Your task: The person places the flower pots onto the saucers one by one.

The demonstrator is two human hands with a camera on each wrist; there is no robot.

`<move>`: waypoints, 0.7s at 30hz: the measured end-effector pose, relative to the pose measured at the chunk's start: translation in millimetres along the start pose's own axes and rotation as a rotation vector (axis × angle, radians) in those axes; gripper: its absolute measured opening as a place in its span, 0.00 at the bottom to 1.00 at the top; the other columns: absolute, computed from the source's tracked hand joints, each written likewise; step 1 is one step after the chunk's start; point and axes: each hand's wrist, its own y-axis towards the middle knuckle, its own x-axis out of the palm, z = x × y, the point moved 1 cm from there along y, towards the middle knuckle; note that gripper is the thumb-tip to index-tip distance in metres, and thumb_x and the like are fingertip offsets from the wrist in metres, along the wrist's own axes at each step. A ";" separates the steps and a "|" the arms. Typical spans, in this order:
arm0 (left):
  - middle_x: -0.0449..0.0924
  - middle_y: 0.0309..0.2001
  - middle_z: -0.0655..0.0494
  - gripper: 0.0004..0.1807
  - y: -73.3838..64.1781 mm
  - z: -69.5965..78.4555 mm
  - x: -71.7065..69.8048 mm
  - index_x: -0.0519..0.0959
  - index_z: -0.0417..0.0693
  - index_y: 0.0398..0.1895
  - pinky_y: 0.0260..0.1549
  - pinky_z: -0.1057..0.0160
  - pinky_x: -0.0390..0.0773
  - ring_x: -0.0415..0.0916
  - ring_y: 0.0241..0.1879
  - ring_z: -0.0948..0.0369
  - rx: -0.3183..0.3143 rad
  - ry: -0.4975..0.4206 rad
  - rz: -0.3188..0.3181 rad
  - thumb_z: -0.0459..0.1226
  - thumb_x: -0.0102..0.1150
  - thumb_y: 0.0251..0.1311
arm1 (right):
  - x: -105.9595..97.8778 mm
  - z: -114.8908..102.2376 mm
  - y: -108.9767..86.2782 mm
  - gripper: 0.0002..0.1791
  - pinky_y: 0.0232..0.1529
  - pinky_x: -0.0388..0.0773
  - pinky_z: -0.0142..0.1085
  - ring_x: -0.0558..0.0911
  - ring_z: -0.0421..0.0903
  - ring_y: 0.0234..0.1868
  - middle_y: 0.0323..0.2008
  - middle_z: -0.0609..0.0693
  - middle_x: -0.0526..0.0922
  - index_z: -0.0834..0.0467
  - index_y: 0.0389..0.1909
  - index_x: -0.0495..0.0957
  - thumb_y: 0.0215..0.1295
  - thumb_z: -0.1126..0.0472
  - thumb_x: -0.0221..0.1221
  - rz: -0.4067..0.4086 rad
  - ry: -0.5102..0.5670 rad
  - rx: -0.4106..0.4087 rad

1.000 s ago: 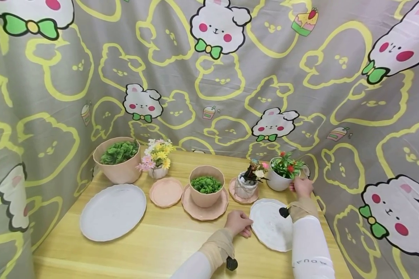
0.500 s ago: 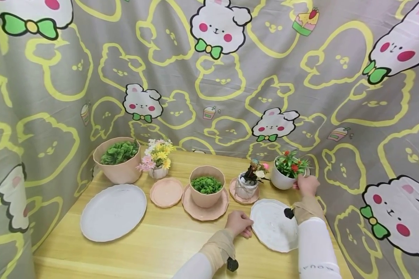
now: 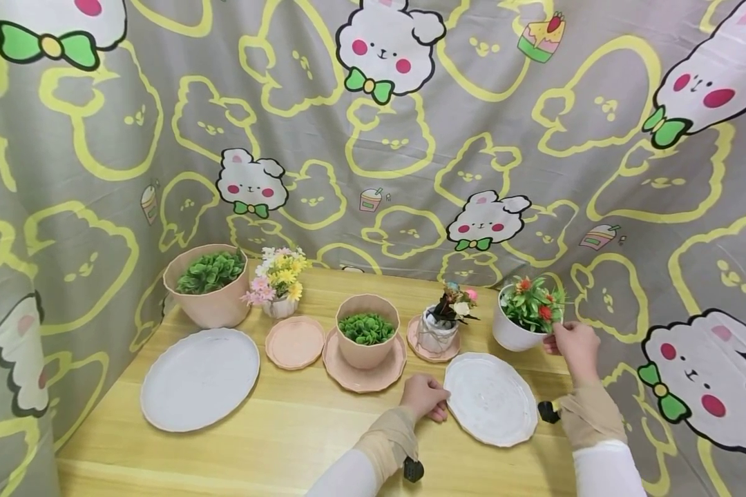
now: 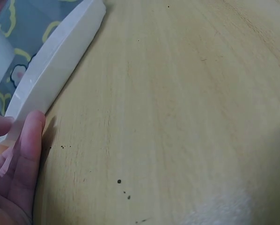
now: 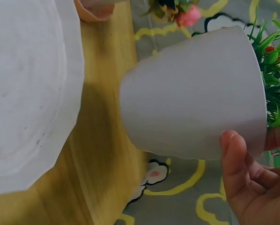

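Observation:
My right hand (image 3: 577, 348) pinches the rim of a white flower pot (image 3: 514, 333) that holds green leaves and red flowers. In the right wrist view, the thumb is inside the rim and the fingers press the outer wall of the pot (image 5: 191, 98), whose base is off the table. My left hand (image 3: 424, 398) pinches the left edge of a round white saucer (image 3: 491, 400). From the left wrist, the edge of the saucer (image 4: 60, 61) lies between the thumb and a finger (image 4: 31, 136). The saucer rests on the table.
A small white pot of flowers (image 3: 438, 335) stands on a pink saucer behind the white one. Further left are a pink pot (image 3: 365, 352) on its saucer, a bare pink saucer (image 3: 295, 343), a vase of daisies (image 3: 280, 306), a large pink pot (image 3: 214, 304) and an oval white saucer (image 3: 200, 379).
My right hand has carried the white flower pot to the right and a little nearer, off the table. The left hand and the white saucer have stayed in place.

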 end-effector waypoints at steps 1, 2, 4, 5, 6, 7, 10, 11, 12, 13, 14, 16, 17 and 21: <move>0.79 0.14 0.51 0.06 0.4 -0.6 0.6 0.78 0.41 0.24 0.13 0.64 0.82 0.75 0.10 0.65 0.000 0.003 0.000 0.31 0.65 0.55 | -1.9 1.6 -5.0 0.28 0.26 0.86 0.36 0.84 0.40 0.16 0.14 0.42 0.81 0.81 0.57 0.67 0.70 0.59 0.41 -0.003 -0.014 -0.004; 0.79 0.14 0.51 0.06 0.6 -1.1 1.0 0.78 0.41 0.24 0.13 0.64 0.82 0.75 0.10 0.65 -0.002 0.005 -0.001 0.31 0.65 0.55 | -3.8 3.0 -10.0 0.28 0.26 0.86 0.35 0.83 0.39 0.16 0.14 0.43 0.82 0.81 0.57 0.67 0.70 0.59 0.41 -0.010 -0.025 -0.008; 0.79 0.15 0.51 0.06 0.9 -1.7 1.5 0.78 0.41 0.24 0.13 0.64 0.82 0.75 0.10 0.65 -0.005 0.007 -0.002 0.31 0.65 0.55 | -7.7 4.5 -20.4 0.28 0.25 0.86 0.36 0.84 0.40 0.17 0.16 0.45 0.83 0.81 0.57 0.67 0.70 0.59 0.41 -0.030 -0.038 -0.010; 0.79 0.15 0.51 0.06 0.9 -1.7 1.6 0.78 0.41 0.25 0.13 0.64 0.82 0.76 0.10 0.65 -0.006 0.007 -0.002 0.31 0.65 0.55 | -9.3 5.0 -25.2 0.28 0.25 0.86 0.36 0.84 0.41 0.17 0.17 0.46 0.83 0.81 0.58 0.66 0.70 0.59 0.41 -0.043 -0.044 -0.003; 0.79 0.15 0.51 0.06 0.8 -1.6 1.6 0.78 0.42 0.25 0.13 0.64 0.82 0.76 0.10 0.65 -0.005 0.009 -0.001 0.31 0.65 0.55 | -10.6 5.0 -30.2 0.28 0.26 0.86 0.36 0.84 0.41 0.18 0.18 0.47 0.83 0.81 0.58 0.66 0.71 0.59 0.40 -0.059 -0.053 0.002; 0.79 0.15 0.51 0.05 0.6 -1.5 1.6 0.78 0.42 0.25 0.13 0.64 0.82 0.76 0.10 0.64 -0.004 0.011 0.000 0.31 0.65 0.55 | -11.9 4.8 -35.2 0.28 0.25 0.86 0.36 0.84 0.41 0.19 0.19 0.48 0.84 0.81 0.59 0.65 0.71 0.59 0.40 -0.077 -0.058 0.007; 0.80 0.15 0.50 0.05 -0.2 -0.4 1.1 0.79 0.41 0.25 0.13 0.64 0.82 0.76 0.10 0.64 0.000 0.010 0.004 0.31 0.65 0.55 | -15.0 4.2 -48.2 0.27 0.27 0.86 0.36 0.84 0.41 0.20 0.20 0.49 0.84 0.80 0.59 0.63 0.72 0.59 0.39 -0.139 -0.062 0.011; 0.80 0.15 0.50 0.05 -0.4 -0.2 0.9 0.79 0.41 0.25 0.13 0.64 0.83 0.76 0.10 0.65 0.003 0.012 0.005 0.31 0.65 0.55 | -15.8 4.0 -51.9 0.27 0.27 0.86 0.36 0.84 0.41 0.21 0.21 0.49 0.84 0.80 0.59 0.63 0.72 0.60 0.39 -0.162 -0.067 0.006; 0.80 0.15 0.50 0.05 -0.6 0.3 0.7 0.79 0.41 0.25 0.14 0.64 0.83 0.76 0.10 0.65 0.005 0.012 0.004 0.31 0.65 0.55 | -16.4 3.9 -55.7 0.26 0.27 0.86 0.37 0.84 0.42 0.21 0.21 0.50 0.84 0.81 0.58 0.63 0.72 0.61 0.39 -0.184 -0.069 -0.004; 0.80 0.15 0.50 0.05 -0.9 0.6 0.5 0.79 0.41 0.25 0.14 0.64 0.83 0.76 0.10 0.65 0.006 0.009 0.003 0.31 0.65 0.55 | -16.8 4.0 -59.2 0.25 0.27 0.86 0.36 0.84 0.42 0.21 0.21 0.50 0.84 0.81 0.57 0.63 0.72 0.62 0.39 -0.203 -0.074 -0.009; 0.80 0.15 0.50 0.05 -1.2 1.0 0.3 0.79 0.41 0.25 0.14 0.64 0.83 0.76 0.10 0.65 0.007 0.007 0.002 0.31 0.65 0.55 | -16.8 4.7 -62.1 0.25 0.26 0.86 0.36 0.84 0.43 0.21 0.21 0.51 0.84 0.81 0.57 0.62 0.72 0.62 0.39 -0.219 -0.078 -0.014; 0.80 0.15 0.50 0.05 -1.9 1.6 0.0 0.79 0.40 0.25 0.14 0.63 0.83 0.76 0.11 0.65 0.010 0.007 0.001 0.31 0.65 0.55 | -15.4 7.0 -67.3 0.23 0.25 0.85 0.35 0.84 0.44 0.21 0.21 0.52 0.84 0.81 0.55 0.63 0.72 0.63 0.39 -0.247 -0.089 -0.028; 0.81 0.16 0.49 0.05 -2.2 1.8 -0.1 0.79 0.41 0.25 0.14 0.64 0.83 0.76 0.11 0.65 0.008 0.006 0.001 0.31 0.65 0.55 | -13.9 8.8 -69.6 0.22 0.25 0.85 0.35 0.84 0.45 0.22 0.21 0.52 0.84 0.80 0.55 0.63 0.71 0.64 0.39 -0.257 -0.096 -0.029; 0.81 0.16 0.48 0.05 -2.8 2.1 0.1 0.79 0.40 0.26 0.14 0.64 0.83 0.76 0.11 0.65 0.008 0.010 0.004 0.31 0.65 0.55 | -5.7 19.0 -75.0 0.22 0.25 0.85 0.37 0.84 0.46 0.21 0.22 0.55 0.85 0.80 0.55 0.63 0.71 0.65 0.40 -0.289 -0.105 -0.036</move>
